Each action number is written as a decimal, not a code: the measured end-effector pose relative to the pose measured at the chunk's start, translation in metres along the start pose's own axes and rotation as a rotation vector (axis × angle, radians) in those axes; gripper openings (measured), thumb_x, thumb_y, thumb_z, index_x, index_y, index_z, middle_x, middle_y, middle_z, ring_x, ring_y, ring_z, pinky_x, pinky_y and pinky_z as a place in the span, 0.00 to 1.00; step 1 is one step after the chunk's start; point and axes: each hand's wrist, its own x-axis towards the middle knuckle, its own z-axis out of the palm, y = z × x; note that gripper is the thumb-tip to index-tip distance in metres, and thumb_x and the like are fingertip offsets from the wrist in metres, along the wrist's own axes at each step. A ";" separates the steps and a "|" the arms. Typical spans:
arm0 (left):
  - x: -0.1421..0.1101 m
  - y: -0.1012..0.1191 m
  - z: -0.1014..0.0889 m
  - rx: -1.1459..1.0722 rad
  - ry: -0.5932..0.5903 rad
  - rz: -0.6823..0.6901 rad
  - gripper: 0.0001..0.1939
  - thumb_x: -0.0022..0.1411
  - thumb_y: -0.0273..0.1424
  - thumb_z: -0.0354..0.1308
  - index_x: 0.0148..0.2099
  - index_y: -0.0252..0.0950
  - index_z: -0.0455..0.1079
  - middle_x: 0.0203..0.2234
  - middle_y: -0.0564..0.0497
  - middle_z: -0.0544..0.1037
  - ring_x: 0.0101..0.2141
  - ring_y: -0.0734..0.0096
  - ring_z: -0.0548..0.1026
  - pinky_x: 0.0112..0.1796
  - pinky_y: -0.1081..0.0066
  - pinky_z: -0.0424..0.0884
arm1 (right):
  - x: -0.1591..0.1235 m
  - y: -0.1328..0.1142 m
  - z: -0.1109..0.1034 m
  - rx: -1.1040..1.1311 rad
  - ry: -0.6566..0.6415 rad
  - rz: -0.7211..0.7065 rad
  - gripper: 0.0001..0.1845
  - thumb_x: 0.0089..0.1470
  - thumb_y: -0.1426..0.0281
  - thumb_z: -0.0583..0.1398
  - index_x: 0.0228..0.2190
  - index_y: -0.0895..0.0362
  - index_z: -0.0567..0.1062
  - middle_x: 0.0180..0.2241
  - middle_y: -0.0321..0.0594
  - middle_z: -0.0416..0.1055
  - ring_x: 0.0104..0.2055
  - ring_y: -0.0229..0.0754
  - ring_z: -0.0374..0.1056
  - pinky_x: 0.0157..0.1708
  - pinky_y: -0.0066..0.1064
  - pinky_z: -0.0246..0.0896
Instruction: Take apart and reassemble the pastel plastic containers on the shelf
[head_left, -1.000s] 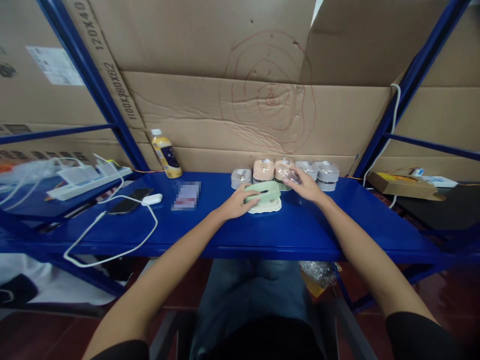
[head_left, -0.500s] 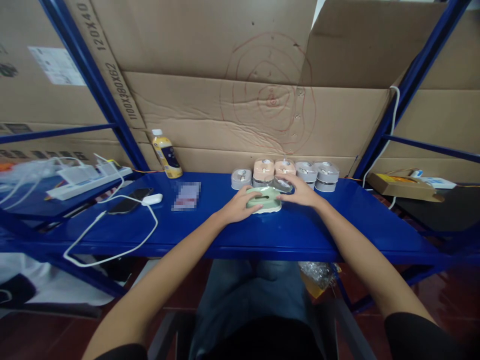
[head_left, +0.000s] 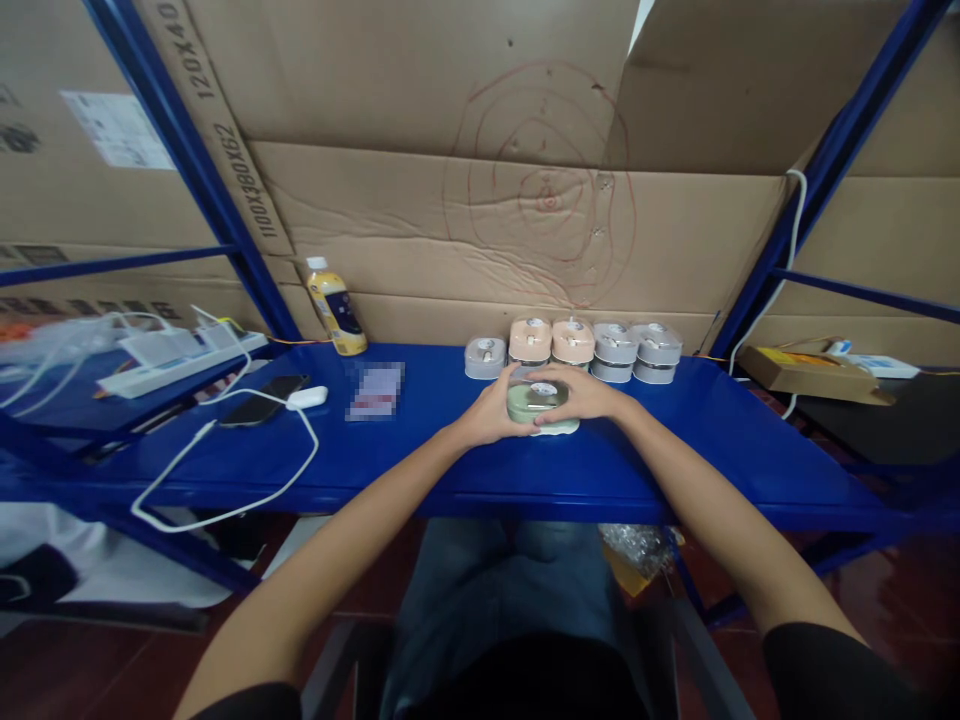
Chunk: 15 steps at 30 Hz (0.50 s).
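A small green box with a clear lid point(head_left: 541, 392) is between my two hands above the blue shelf, with a round label on its top. My left hand point(head_left: 493, 412) curls around its left side. From the right, my right hand point(head_left: 589, 392) wraps its back and right edge. A pale, wavy-edged piece point(head_left: 559, 428) shows under the green box; what it is I cannot make out. Just behind stand peach boxes with clear lids point(head_left: 529, 340), partly hidden by my fingers.
Grey lidded boxes point(head_left: 657, 352) are stacked at the back right, and a single one point(head_left: 484, 357) sits left of the peach ones. A yellow bottle point(head_left: 335, 308), a blurred packet point(head_left: 376, 391), a phone point(head_left: 264, 400) and a white cable point(head_left: 300, 470) occupy the left side.
My right hand has brought the clear lid leftward onto the green box. My left hand has shifted from the box's top to its left side, and both hands now enclose it.
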 end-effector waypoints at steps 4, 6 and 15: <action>-0.001 0.005 -0.001 0.030 -0.023 0.020 0.62 0.46 0.43 0.75 0.75 0.38 0.45 0.65 0.32 0.66 0.64 0.33 0.66 0.61 0.40 0.64 | -0.001 -0.001 0.000 0.015 0.006 -0.011 0.43 0.44 0.54 0.75 0.61 0.44 0.73 0.57 0.42 0.74 0.58 0.56 0.71 0.61 0.56 0.65; -0.001 0.005 0.000 0.036 -0.027 0.064 0.61 0.47 0.42 0.75 0.75 0.38 0.45 0.67 0.32 0.63 0.66 0.33 0.63 0.62 0.40 0.63 | -0.002 -0.001 0.000 0.027 0.011 -0.015 0.43 0.44 0.54 0.75 0.61 0.43 0.73 0.57 0.41 0.74 0.58 0.55 0.72 0.61 0.56 0.65; -0.004 0.000 0.002 0.063 -0.095 0.107 0.60 0.52 0.43 0.73 0.76 0.38 0.42 0.71 0.32 0.55 0.70 0.32 0.55 0.67 0.38 0.56 | -0.001 0.004 0.000 0.011 -0.017 0.000 0.44 0.43 0.52 0.75 0.61 0.46 0.74 0.55 0.43 0.75 0.56 0.54 0.73 0.59 0.54 0.68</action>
